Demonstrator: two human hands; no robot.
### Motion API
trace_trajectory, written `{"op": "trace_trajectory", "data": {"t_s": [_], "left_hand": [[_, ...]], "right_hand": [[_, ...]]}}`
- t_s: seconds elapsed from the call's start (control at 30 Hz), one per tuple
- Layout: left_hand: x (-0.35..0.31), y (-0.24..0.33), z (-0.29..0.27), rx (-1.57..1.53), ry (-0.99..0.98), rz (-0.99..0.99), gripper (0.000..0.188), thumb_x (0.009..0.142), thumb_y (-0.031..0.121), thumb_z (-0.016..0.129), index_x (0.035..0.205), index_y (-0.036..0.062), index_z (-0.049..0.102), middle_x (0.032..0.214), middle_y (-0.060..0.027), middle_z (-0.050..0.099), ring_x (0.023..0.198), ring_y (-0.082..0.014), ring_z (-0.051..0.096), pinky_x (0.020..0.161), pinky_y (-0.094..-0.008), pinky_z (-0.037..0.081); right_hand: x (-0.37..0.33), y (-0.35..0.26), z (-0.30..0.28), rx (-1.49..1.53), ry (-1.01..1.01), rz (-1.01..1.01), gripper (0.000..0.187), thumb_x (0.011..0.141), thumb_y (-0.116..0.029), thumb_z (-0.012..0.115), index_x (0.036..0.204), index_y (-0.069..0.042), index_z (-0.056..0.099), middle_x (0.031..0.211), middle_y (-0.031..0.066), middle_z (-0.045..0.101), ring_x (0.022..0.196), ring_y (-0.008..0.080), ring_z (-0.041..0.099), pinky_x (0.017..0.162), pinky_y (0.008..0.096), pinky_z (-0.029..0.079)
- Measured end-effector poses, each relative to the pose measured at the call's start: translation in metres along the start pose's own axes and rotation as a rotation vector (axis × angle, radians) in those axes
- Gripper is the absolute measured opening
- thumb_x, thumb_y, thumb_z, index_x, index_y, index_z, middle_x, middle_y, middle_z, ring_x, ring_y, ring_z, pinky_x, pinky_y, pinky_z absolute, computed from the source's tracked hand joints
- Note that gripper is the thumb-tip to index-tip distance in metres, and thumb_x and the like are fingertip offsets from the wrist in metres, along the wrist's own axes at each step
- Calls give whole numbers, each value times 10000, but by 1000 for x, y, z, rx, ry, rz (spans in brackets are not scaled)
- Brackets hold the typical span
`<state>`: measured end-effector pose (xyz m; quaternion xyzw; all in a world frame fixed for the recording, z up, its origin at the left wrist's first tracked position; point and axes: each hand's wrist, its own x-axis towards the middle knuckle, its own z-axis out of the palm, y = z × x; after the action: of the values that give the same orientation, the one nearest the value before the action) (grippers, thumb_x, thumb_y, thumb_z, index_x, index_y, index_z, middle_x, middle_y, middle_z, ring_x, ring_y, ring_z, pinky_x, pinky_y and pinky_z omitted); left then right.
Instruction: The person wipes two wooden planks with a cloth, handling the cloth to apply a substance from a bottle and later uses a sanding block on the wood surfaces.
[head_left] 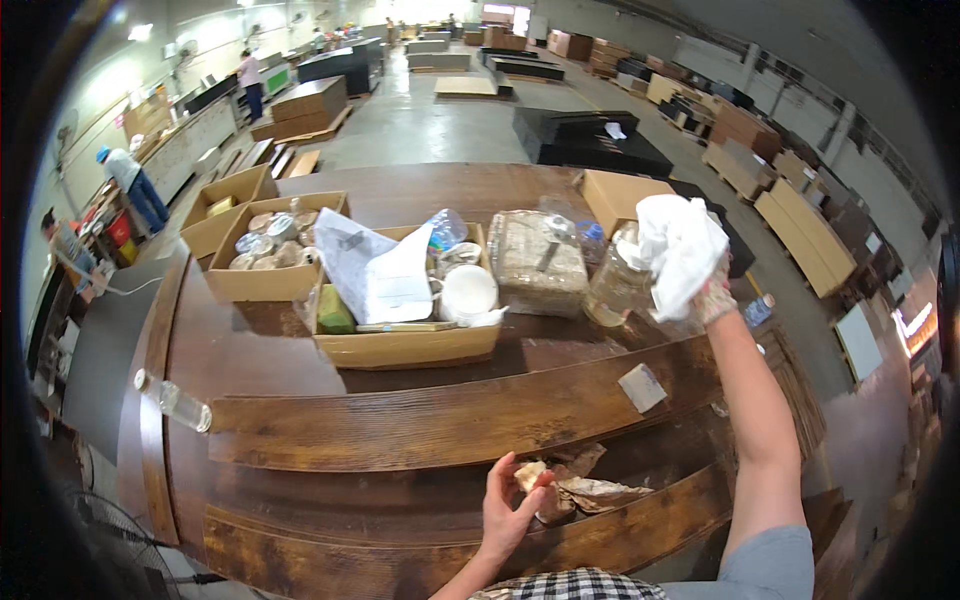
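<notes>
Head view of a worktop [255, 350] with two bare-armed hands at work. The left hand [508, 512] lies low at centre, above the gap between two dark wood-grained boards, the far board [450, 418] and the near board [400, 565]. Its grip is partly open, thumb and forefinger curved apart around a small pale wad [530, 474]; whether they press on it cannot be told. Crumpled brown-stained wrapping [597, 494] lies just beside its fingertips. The right hand [714, 296], reaching out at right, has its grip closed on a bunched white cloth [680, 248], beside a clear jar [608, 290] and in front of a cardboard box [612, 200]. The cloth hides most of its fingers and overlaps part of the jar, whose contents are hard to make out. The near board's lower edge is partly covered by the checked garment [580, 586], itself cut off below.
</notes>
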<state>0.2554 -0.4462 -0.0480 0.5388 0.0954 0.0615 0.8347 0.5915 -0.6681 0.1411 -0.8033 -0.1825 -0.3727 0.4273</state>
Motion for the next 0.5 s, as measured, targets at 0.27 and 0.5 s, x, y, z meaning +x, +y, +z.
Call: {"op": "trace_trajectory", "data": {"t_s": [0.27,0.5], "left_hand": [[1,-4,-7,85,3,18,696,817,127,708,1386,33,320,1223,-125,467,1095,-207,529,957,-349,437],[-5,-9,-10,195,-8,58,721,801,201,733,1391,36,352,1231,-152,510,1163,-229,510,990,-356,414]], "right_hand": [[70,57,11,428,14,51,349,956,-134,507,1283,-10,501,1185,93,601,1044,158,583,903,277,476],[-2,33,68,-984,-558,-66,464,895,-357,510,1335,-209,496,1308,135,529,1188,291,519,957,442,417]]}}
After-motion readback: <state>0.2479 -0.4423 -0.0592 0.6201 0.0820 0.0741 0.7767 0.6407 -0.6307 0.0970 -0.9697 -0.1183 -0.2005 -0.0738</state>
